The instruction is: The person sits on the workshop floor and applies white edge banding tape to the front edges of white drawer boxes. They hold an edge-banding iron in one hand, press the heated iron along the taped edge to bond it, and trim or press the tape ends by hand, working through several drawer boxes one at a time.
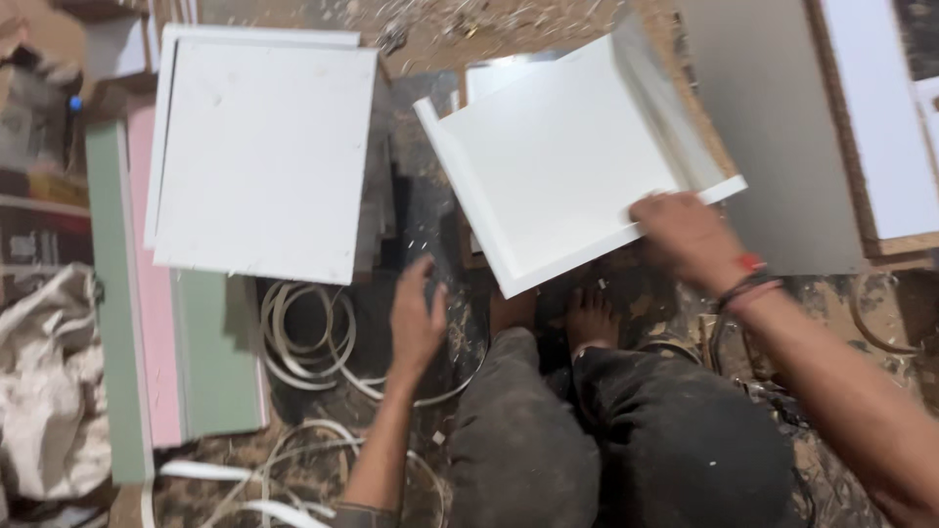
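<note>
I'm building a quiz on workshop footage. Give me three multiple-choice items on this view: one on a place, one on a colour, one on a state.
1. Where is the right hand?
A. on the white boxed panel's near edge
B. on the cloth
C. on the knee

2. What colour is the long board at the left edge?
A. black
B. pale green
C. orange

3. How is the left hand?
A. clenched on a tool
B. open, holding nothing
C. in a pocket

Key: 1 A, fingers grip the white boxed panel; 2 B, green beside a pink strip; 3 B, fingers spread above the floor.
</note>
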